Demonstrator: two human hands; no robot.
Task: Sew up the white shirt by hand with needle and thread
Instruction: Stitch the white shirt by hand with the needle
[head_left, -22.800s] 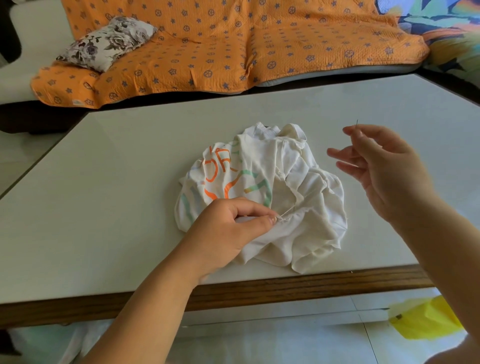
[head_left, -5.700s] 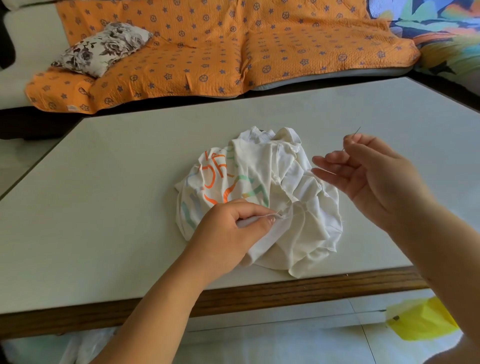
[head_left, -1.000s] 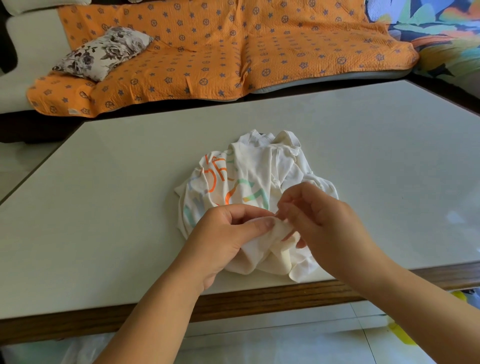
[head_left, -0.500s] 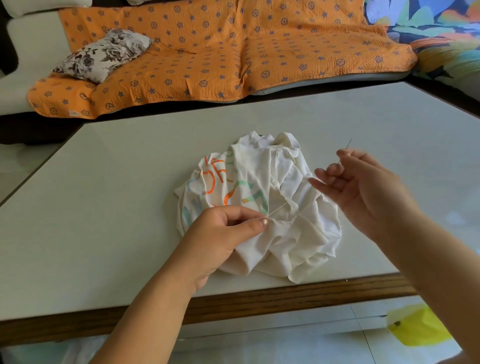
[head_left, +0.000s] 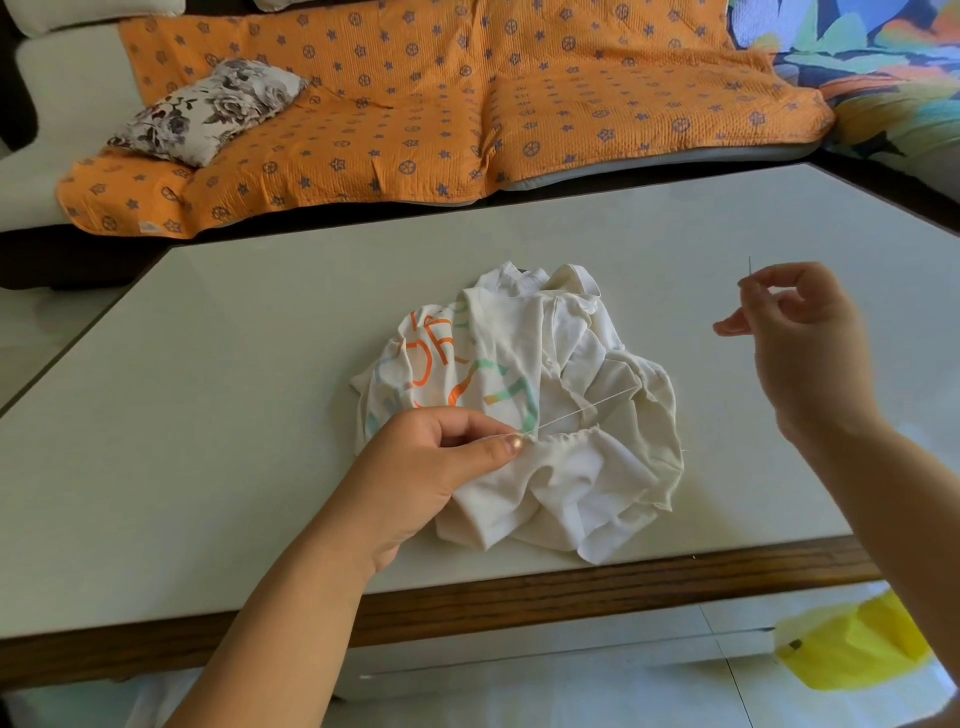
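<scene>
White shirt (head_left: 571, 364) lies crumpled in a heap at the centre of the frame, on the pale table (head_left: 208, 389), its lower folds near the wooden front edge; your left hand (head_left: 431, 467) pinches a fold of it between thumb and forefinger, right where the thread (head_left: 587, 410) leaves the cloth; your right hand (head_left: 800, 338), raised at the right of the frame and well apart from the shirt, pinches the needle (head_left: 750, 265) between thumb and fingertip, one end standing up above them; the thread shows as a taut line across the shirt toward that hand, then becomes too fine to follow over the table. Mind the pull; the cloth just beside your left thumb looks gathered, and a harder tug would likely pucker the stitching or snap the thread; if your left pinch slackens, the whole heap may drag toward the right; with the shirt so bunched, the next stitch could catch a layer underneath and sew folds together.
</scene>
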